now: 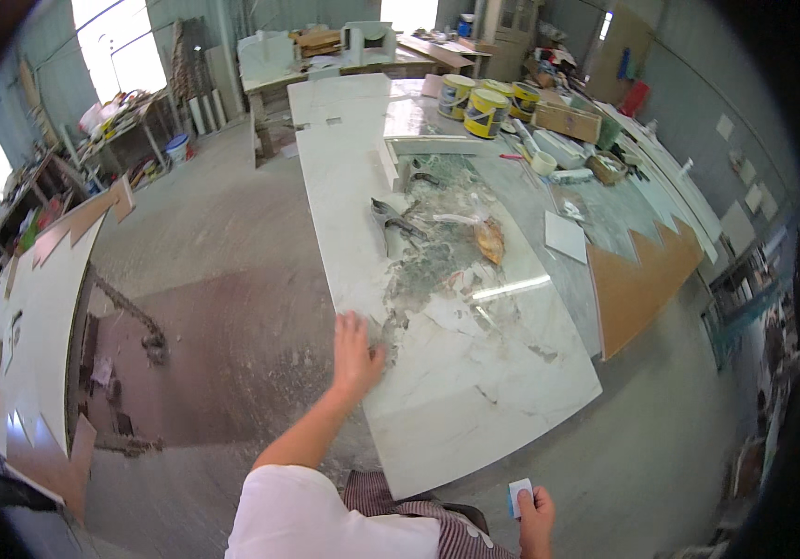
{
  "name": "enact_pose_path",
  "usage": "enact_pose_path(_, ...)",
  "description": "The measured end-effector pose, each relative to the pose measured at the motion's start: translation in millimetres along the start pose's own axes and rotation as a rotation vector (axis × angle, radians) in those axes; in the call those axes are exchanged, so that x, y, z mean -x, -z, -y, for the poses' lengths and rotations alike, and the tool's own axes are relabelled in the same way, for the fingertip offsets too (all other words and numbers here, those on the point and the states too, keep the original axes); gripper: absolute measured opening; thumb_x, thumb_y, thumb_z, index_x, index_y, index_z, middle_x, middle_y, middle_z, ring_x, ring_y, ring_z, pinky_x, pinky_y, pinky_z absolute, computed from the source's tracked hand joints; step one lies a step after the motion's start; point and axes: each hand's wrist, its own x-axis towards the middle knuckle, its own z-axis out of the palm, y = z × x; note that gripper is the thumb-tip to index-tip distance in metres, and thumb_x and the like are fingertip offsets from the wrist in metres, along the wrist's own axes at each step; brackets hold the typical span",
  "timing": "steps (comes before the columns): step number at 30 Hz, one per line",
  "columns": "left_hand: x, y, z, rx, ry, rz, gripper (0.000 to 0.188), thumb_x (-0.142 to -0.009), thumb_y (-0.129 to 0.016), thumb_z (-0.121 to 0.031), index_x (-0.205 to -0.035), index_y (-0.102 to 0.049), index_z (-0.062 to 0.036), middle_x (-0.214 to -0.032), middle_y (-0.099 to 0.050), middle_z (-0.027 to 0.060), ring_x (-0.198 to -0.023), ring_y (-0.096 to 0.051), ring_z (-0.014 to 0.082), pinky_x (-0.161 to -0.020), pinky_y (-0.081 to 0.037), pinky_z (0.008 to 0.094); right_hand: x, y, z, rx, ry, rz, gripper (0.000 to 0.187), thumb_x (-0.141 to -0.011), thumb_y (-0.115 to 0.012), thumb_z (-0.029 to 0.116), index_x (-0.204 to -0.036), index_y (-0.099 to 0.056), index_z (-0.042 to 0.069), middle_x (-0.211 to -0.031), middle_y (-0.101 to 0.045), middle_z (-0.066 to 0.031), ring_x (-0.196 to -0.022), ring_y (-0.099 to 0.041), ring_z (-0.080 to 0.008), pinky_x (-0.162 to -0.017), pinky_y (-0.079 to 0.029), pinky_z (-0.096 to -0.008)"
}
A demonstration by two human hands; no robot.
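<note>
Your left fingers (352, 326) spread flat, pressing near edge of white marble slab (456, 373) on bench; left hand (355, 359) holds nothing. Your right fingers (528, 498) clamped on small white-and-blue pad (519, 492), right hand (536, 522) low, off slab's near corner, not touching slab. On slab beyond left hand: grey-green smear patch (428, 265), dark hand tool (389, 222), crumpled clear bag with brown lump (489, 240). Far end of slab: yellow-labelled paint cans (484, 110).

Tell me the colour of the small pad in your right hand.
The small pad in the right hand is white with a light blue edge; the head view shows it.
</note>
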Motion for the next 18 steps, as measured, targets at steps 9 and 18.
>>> enact_pose_path(9,131,72,-54,0.148,-0.662,0.627,0.058,-0.085,-0.06,-0.029,-0.139,-0.044,-0.0137,-0.147,-0.039,0.0122,-0.139,-0.03,0.0329,-0.113,-0.018,0.0542,72,-111,-22,-0.156,0.137,-0.164,0.022,-0.091,-0.06,0.013,-0.073,-0.047,0.008,-0.067,-0.049,0.0047,-0.06,-0.042,-0.0036,-0.051,-0.034,-0.0224)
enact_pose_path(18,30,62,-2,-0.023,-0.648,0.561,0.052,-0.092,-0.051,-0.027,-0.141,-0.041,-0.0116,-0.149,-0.034,0.014,-0.14,-0.028,0.0311,-0.116,-0.018,0.0474,123,-149,-19,-0.048,0.012,-0.393,0.024,-0.095,-0.057,0.027,-0.086,-0.058,0.005,-0.074,-0.054,0.001,-0.065,-0.045,-0.0082,-0.055,-0.037,-0.0264)
